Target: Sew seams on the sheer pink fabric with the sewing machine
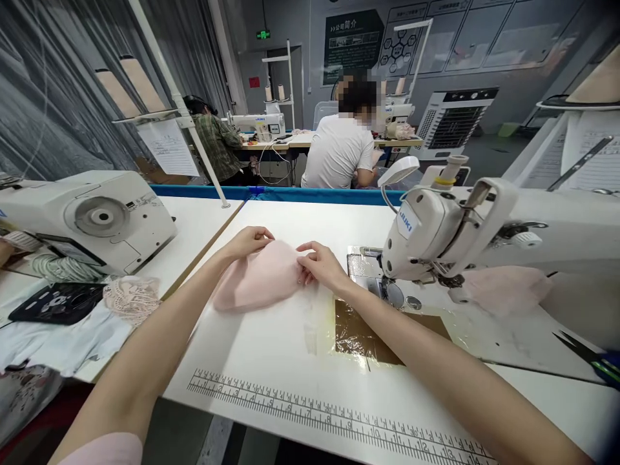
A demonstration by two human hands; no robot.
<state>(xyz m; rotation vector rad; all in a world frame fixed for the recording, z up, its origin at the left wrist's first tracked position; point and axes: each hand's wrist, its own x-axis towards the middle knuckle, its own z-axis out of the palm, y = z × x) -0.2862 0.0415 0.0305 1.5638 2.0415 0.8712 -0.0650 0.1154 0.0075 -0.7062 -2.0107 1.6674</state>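
A pale pink piece of fabric (259,278) lies on the white sewing table (290,361), left of the needle. My left hand (249,241) pinches its upper left edge with curled fingers. My right hand (320,263) presses and pinches its right edge, fingers bent onto the cloth. A white JUKI sewing machine (436,232) stands just right of my right hand, its needle plate (387,290) a short way from the fabric. More pink fabric (504,287) lies under the machine's arm.
A printed ruler (334,416) runs along the table's near edge. Scissors (588,358) lie at the far right. Another machine (92,216), lace (130,297) and cloth sit on the left table. Two people sit at machines behind.
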